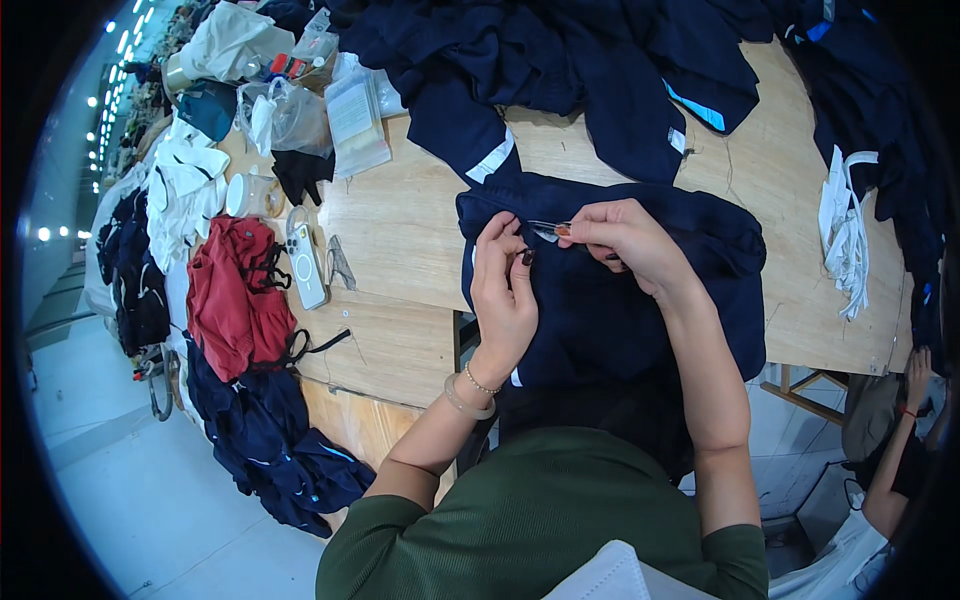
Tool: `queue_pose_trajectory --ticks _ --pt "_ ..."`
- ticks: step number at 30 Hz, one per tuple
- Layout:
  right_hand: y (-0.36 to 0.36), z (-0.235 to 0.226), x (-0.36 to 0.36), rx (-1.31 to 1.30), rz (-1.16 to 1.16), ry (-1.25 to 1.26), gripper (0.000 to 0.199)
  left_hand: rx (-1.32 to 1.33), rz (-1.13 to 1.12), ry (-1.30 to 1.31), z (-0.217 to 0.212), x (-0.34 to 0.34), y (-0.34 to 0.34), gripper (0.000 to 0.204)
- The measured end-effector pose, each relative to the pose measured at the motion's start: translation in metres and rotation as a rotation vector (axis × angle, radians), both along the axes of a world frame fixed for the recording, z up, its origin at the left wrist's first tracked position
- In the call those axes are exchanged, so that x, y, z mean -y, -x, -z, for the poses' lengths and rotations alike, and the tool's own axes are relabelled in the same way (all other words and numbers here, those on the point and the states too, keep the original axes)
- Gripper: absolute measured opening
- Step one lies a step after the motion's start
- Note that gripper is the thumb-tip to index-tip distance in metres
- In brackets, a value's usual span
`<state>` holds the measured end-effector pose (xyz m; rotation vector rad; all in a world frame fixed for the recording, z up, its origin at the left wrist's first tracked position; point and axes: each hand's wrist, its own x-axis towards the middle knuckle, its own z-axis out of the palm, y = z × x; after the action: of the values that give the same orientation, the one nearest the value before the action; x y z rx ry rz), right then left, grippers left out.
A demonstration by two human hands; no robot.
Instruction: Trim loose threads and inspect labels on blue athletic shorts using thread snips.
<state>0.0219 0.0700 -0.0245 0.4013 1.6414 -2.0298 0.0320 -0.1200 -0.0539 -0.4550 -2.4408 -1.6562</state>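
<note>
A dark navy garment [620, 325] lies spread at the table's near edge and hangs over it in front of me. My right hand [635, 245] is closed round small thread snips [543, 226], whose thin metal blades point left along the garment's upper part. Just left of the blade tips, my left hand [503, 295] pinches a bit of the navy cloth between its fingers. The snips' tips are close to the left fingertips. Any thread there is too small to make out.
More navy garments [560, 60] are heaped along the far side. To the left lie a phone [305, 265], glasses [340, 262], a red garment [240, 295], a clear jar [255, 195] and plastic bags [290, 118]. White strips [845, 230] lie at right, near another person's hand [917, 375].
</note>
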Motion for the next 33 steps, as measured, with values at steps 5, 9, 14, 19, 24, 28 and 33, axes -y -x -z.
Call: queue_pose_trajectory --ticks 5,9,14,19,24,28,33 --pt "-0.003 0.01 0.002 -0.03 0.04 0.019 0.017 0.003 -0.001 -0.006 -0.001 -0.002 0.001 0.011" --pt "-0.004 0.009 0.003 -0.075 0.049 0.007 0.015 0.023 -0.008 -0.003 -0.002 -0.001 0.001 0.01" --pt "-0.004 0.009 0.006 -0.096 0.076 -0.002 0.015 0.022 -0.01 -0.004 -0.004 -0.001 0.003 0.009" --pt "-0.004 0.011 0.005 -0.085 0.08 0.028 0.014 0.009 -0.004 -0.006 -0.004 -0.001 0.003 0.009" --pt "-0.004 0.013 0.007 -0.069 0.099 0.043 0.014 0.021 -0.002 -0.01 -0.003 0.0 0.004 0.01" --pt "-0.003 0.015 0.008 -0.068 0.091 0.056 0.014 0.032 -0.006 -0.012 -0.004 0.001 0.004 0.01" --pt "-0.001 0.013 0.006 -0.034 0.116 0.082 0.015 0.015 0.04 -0.027 -0.006 0.0 0.004 0.01"
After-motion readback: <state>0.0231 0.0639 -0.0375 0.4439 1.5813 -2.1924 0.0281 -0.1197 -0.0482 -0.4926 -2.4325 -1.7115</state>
